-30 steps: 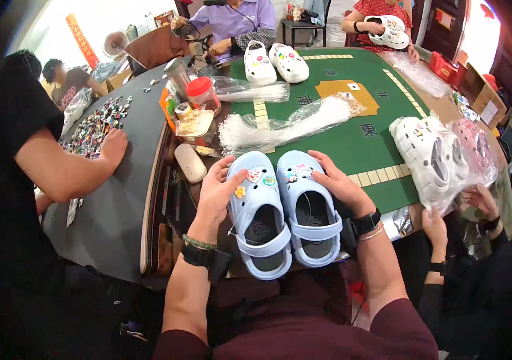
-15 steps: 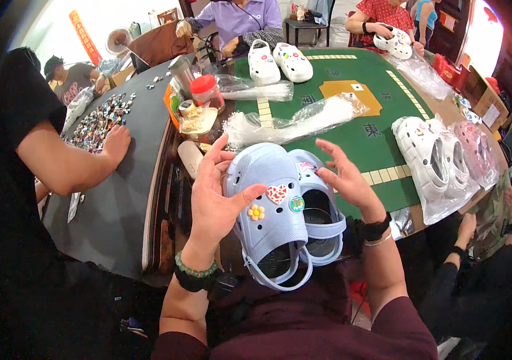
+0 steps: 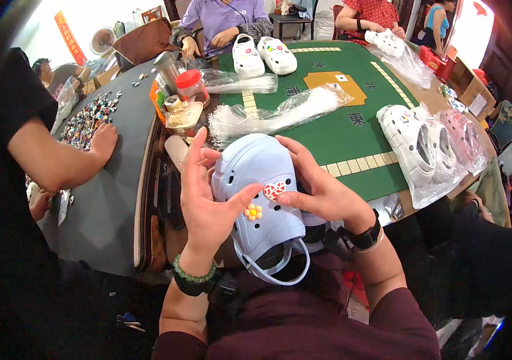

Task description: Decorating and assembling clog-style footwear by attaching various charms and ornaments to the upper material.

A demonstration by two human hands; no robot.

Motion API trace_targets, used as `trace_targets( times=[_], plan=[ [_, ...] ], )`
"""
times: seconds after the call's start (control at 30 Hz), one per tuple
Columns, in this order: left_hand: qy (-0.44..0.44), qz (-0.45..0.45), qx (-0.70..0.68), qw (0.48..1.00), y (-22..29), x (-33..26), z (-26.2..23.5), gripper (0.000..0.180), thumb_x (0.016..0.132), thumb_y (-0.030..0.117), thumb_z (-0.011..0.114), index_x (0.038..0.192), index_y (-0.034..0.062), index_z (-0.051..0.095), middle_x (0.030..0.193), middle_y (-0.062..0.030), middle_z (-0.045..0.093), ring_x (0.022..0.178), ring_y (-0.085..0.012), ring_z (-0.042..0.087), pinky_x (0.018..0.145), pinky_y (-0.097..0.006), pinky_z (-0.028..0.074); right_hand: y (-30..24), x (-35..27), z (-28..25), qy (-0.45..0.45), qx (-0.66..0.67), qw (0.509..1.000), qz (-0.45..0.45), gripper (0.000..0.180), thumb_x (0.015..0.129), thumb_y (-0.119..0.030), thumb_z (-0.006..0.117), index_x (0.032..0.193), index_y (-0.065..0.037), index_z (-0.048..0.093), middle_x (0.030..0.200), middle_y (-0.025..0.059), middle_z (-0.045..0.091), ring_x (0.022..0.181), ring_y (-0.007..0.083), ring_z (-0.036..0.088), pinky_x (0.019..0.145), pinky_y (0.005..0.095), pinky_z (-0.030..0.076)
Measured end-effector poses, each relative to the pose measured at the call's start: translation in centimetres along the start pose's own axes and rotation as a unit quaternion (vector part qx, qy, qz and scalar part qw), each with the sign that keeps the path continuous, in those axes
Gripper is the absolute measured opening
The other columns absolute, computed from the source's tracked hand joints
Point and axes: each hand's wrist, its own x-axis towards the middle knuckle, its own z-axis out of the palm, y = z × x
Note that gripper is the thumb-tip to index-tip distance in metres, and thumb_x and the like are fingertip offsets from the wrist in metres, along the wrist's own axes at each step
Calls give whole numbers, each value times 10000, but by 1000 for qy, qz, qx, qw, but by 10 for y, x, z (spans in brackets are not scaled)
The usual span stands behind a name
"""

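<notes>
A light blue clog [image 3: 274,225] is held upright before me, its open heel end toward my body. My left hand [image 3: 201,195] grips its left side, the thumb lying across the upper. From the right, my right hand [image 3: 322,189] is closed on the same clog, its thumb pressed beside a red-and-white heart charm [image 3: 274,191]. A yellow flower charm [image 3: 253,212] sits lower on the upper. Behind, partly hidden by the front clog and my right hand, is a second light blue clog [image 3: 314,233].
On the green tabletop [image 3: 304,141] lie a bag of white strips [image 3: 280,114] and bagged clogs [image 3: 415,147]. White clogs [image 3: 277,55] stand at the far side. A red-lidded jar [image 3: 192,86] is at left. Several people work around; one reaches over a charm pile [image 3: 91,123].
My right hand has moved left from the second clog onto the front clog, its thumb now covering the spot of the round green charm. The second clog is now more hidden.
</notes>
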Motion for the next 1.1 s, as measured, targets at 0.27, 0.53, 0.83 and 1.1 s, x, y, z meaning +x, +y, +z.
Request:
trace_targets(
  times=[0.27, 0.53, 0.83, 1.1],
  plan=[
    [13, 0, -37, 999, -6, -4, -5, 1060, 703, -41, 878, 1557, 16, 253, 1190, -87, 465, 1135, -196, 549, 995, -331, 481, 9, 0, -9, -76, 172, 982, -8, 976, 883, -58, 751, 1600, -54, 89, 1627, 154, 221, 1476, 287, 300, 1176, 429, 317],
    [21, -1, -23, 1000, -6, 0, -5, 1045, 710, -40, 873, 1554, 19, 259, 1190, -78, 465, 1132, -200, 553, 996, -347, 488, -6, 1, -5, -42, 144, 988, 26, 946, 888, -35, 744, 1599, -100, 124, 1602, 204, 257, 1406, 281, 405, 1125, 420, 384],
    [-10, 42, 46, 998, -7, -6, -4, 993, 744, 33, 874, 1543, 6, 284, 1311, -112, 460, 1207, -244, 519, 1053, -382, 439, -21, 7, 5, 30, 65, 994, 85, 922, 867, -220, 810, 1556, -69, 217, 1442, 213, 467, 1263, 262, 541, 1012, 402, 481],
    [-54, -14, 125, 991, -7, -12, -14, 965, 785, 253, 865, 1519, -29, 306, 1439, -193, 417, 1325, -278, 455, 1108, -413, 383, -21, 8, 7, 52, 18, 996, 69, 895, 865, -237, 811, 1534, -36, 251, 1401, 208, 495, 1218, 264, 576, 988, 398, 498]
  ],
)
